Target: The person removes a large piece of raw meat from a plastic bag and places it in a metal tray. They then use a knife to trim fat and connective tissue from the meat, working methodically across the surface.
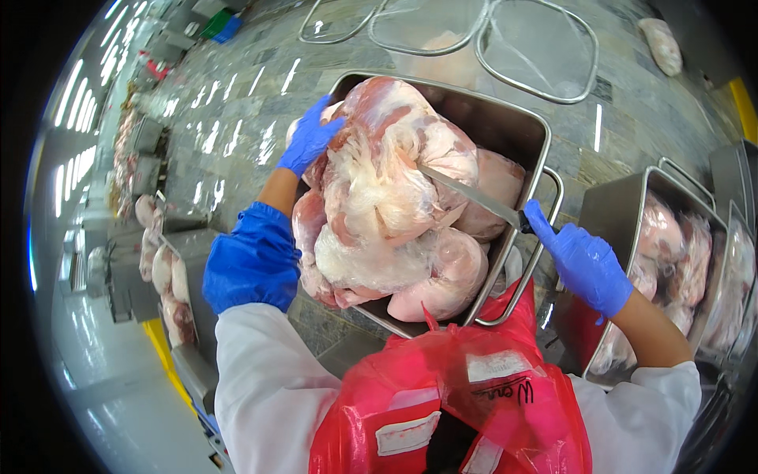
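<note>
The large raw meat cut (379, 178) lay heaped on other cuts in the steel tub (541, 146), bulging over the tub's left edge; from the right hand (580, 257), just outside the right edge, it lay to the left and slightly farther from the body; the knife (474, 193) bridged that gap, its blade slanting up-left to a tip at the meat's surface, though whether the tip had gone in could not be told; the left hand (312, 142) was nearer, touching the meat by the tub's far left corner, its fingers partly spread and pressed flat rather than closed; the right fingers were wrapped closed around the black handle; the meat looked pale pink and glossy, with white fat and filmy membrane, redder at its far end; its long axis was unclear.
</note>
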Available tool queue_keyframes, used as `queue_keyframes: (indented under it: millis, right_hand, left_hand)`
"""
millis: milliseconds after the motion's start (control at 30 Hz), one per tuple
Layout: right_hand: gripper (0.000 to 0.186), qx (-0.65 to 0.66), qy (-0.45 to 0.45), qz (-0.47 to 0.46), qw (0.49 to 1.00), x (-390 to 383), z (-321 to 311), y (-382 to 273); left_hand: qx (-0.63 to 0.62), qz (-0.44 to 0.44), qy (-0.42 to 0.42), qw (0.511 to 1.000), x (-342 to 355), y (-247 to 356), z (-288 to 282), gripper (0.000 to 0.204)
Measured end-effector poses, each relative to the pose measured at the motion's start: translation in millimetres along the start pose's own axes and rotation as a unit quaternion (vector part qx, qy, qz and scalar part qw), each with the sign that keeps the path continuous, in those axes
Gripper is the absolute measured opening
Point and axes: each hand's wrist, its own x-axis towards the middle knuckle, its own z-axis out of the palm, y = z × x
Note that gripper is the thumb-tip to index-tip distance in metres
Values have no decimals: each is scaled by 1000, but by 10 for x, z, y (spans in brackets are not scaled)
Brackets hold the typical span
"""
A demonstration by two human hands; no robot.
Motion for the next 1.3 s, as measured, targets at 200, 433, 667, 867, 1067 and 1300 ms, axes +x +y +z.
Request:
queue_keyframes:
  millis: [200, 433, 667, 867, 1067, 1300]
  right_hand:
    - [80, 131, 55, -111, 984, 24, -84, 333]
    - [61, 124, 44, -216, 968, 350, -693, 946]
    - [48, 101, 87, -269, 954, 597, -634, 1117]
    - [63, 70, 70, -173, 980, 362, 206, 1005]
    - [60, 329, 4, -205, 922, 524, -298, 1287]
    - [58, 509, -390, -26, 767, 1268, -915, 1481]
  left_hand:
    - [197, 137, -94, 966, -293, 1128, 490, 52]
    - [82, -5, -27, 996, -347, 1066, 457, 27]
    - [70, 74, 71, 992, -462, 745, 571, 23]
    - [-142, -126, 56, 980, -426, 731, 652, 24]
    - [-93, -114, -18, 989, -336, 928, 406, 26]
    - [-45, -284, 95, 953, -495, -860, -8, 52]
